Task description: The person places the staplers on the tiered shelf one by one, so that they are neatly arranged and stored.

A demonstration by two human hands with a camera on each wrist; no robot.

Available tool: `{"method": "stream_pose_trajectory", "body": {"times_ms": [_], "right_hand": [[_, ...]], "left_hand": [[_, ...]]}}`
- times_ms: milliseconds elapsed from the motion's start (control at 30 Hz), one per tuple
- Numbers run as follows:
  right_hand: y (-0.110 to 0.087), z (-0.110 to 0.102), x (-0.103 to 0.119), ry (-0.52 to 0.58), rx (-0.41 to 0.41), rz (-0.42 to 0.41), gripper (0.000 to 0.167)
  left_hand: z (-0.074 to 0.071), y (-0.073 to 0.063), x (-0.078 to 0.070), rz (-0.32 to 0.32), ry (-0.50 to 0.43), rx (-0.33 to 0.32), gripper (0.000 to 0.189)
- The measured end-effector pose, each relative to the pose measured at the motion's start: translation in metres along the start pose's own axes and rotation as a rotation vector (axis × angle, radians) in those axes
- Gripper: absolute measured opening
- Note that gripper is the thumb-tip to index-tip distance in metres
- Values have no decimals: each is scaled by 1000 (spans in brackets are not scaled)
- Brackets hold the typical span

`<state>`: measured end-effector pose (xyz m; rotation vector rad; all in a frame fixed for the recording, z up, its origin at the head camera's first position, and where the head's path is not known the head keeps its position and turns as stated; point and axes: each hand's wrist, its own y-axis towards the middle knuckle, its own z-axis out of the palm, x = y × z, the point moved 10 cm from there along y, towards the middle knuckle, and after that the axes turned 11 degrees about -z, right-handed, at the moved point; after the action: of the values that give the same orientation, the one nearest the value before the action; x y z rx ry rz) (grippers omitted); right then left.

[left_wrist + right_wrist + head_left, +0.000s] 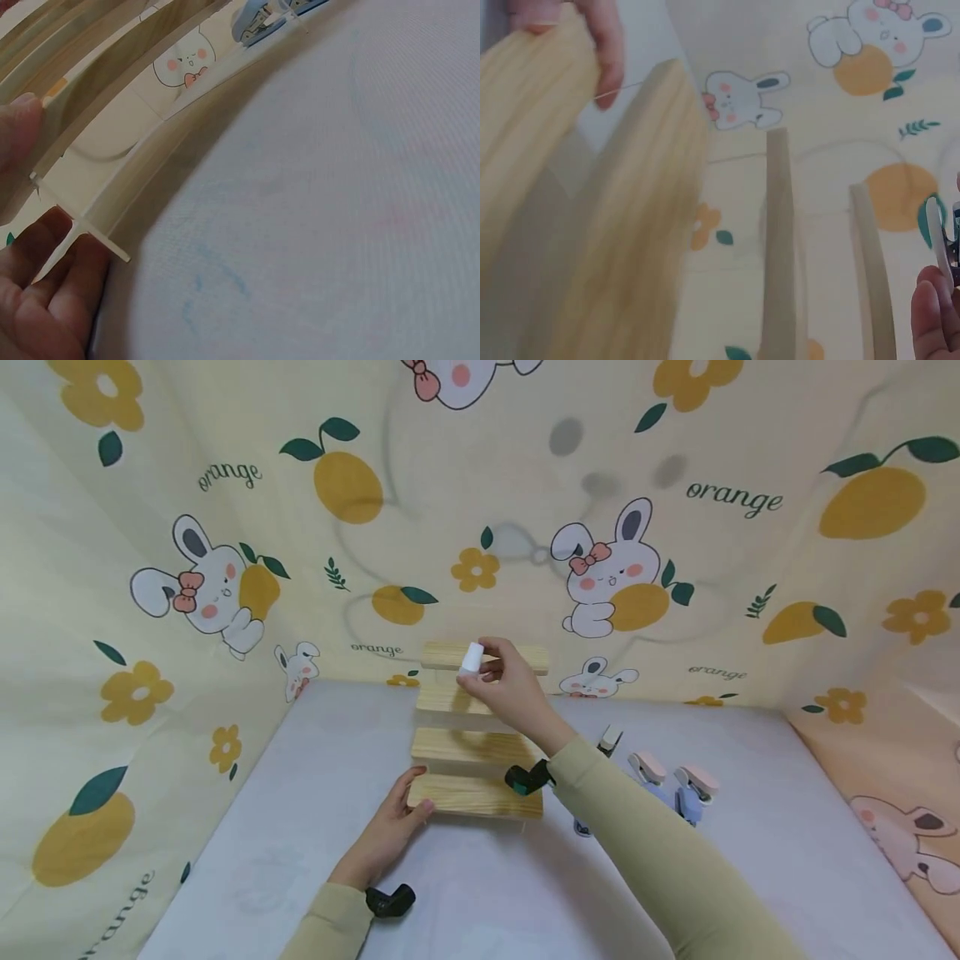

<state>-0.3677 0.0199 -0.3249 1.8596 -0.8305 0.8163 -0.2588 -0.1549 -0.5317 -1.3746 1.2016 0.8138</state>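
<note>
The right hand [513, 687], nearly closed, pinches a white stapler [472, 658] above the wooden rack [450, 743]; the left hand [392, 825] curls round the lowest tier [476, 795]. Apparently a carrying step: the next move calls for a steady rack and clearance past tier edges. Open bench [300, 777] lies left of the left hand, other staplers [649, 767] beside the right forearm [637, 831].

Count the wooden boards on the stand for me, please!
4: the top board, partly behind the right hand; the second board below it; then the third board; and the bottom board, which the left hand grips. None seems fully hidden.
</note>
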Motion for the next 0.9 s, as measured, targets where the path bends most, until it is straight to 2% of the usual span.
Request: {"method": "stream_pose_trajectory", "body": {"times_ms": [167,367,533,667,900], "right_hand": [[26,16,-1,-60,28,-22,63],[46,26,-11,-116,100,34,59],[52,31,-15,-157,160,69,53],[53,34,-15,-148,190,94,49],[54,37,-20,-119,195,115,53]], "left_hand": [[3,0,-1,8,-18,14,59],[5,0,-3,10,-35,26,59],[5,-2,-6,16,-29,32,59],[2,-2,-4,11,-20,24,59],[0,1,-1,15,-33,35,60]]}}
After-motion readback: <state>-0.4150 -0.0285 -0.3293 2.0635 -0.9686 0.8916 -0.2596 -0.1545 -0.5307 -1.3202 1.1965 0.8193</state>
